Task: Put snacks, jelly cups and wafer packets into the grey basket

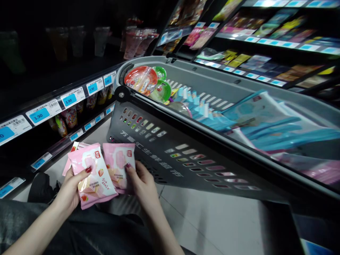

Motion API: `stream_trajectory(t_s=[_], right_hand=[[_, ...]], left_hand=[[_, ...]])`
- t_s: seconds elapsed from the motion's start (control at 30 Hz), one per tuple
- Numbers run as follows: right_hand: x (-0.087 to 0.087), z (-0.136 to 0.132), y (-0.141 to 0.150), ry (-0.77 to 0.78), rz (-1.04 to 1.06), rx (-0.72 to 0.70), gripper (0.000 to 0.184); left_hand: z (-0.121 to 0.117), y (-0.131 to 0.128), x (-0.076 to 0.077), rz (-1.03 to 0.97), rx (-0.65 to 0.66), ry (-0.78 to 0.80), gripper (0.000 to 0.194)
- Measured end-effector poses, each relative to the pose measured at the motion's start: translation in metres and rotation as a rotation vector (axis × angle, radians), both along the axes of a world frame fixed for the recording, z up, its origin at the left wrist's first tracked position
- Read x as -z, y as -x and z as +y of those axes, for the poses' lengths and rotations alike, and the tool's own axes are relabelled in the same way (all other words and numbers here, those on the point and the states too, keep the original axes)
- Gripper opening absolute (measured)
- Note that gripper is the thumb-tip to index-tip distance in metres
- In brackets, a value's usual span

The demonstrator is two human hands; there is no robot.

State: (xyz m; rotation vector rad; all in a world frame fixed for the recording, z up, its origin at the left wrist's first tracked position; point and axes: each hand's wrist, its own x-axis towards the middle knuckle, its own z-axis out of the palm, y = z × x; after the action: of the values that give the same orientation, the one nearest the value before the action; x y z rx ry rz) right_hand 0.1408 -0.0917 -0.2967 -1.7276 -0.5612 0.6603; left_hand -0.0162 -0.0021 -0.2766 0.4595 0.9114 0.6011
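My left hand [69, 189] is closed on pink-and-white snack packets [92, 177] with strawberries and wafers printed on them; at least one more packet shows behind the front one. Between the thumb and fingers of my right hand [143, 180] is a similar pink snack packet [119, 166], its inner edge touching or slightly behind the left-hand ones. Both hands are low in front of my knees, left of a grey shopping basket [148, 156]. Inside the basket lie round cups with red and green lids [162, 91], a row of light blue packets [202, 106] and pink packets along the near right.
Along the left runs a dark shelf with price labels [69, 99] and plastic cups [102, 40]; bagged snacks [70, 117] hang or stand below. More stocked shelves [276, 42] rise behind the basket. Pale tiled floor [186, 212] shows beneath, and my shoe [41, 187] is at lower left.
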Motion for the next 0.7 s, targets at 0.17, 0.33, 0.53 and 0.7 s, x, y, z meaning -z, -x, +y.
stream_trajectory(t_s=[0.17, 0.33, 0.53, 0.7], right_hand=[[0.001, 0.005, 0.022, -0.040, 0.065, -0.263, 0.034], [-0.003, 0.006, 0.035, 0.024, 0.074, -0.371, 0.049], [-0.002, 0.008, 0.032, -0.001, 0.137, -0.308, 0.042], [-0.004, 0.009, 0.030, -0.050, 0.192, -0.243, 0.041]], left_hand=[[-0.003, -0.001, 0.002, 0.026, 0.052, -0.071, 0.059], [-0.003, -0.002, 0.003, 0.096, 0.097, -0.220, 0.047], [-0.001, -0.004, -0.002, 0.168, 0.017, -0.164, 0.054], [0.003, -0.001, 0.004, 0.121, 0.044, -0.308, 0.052]])
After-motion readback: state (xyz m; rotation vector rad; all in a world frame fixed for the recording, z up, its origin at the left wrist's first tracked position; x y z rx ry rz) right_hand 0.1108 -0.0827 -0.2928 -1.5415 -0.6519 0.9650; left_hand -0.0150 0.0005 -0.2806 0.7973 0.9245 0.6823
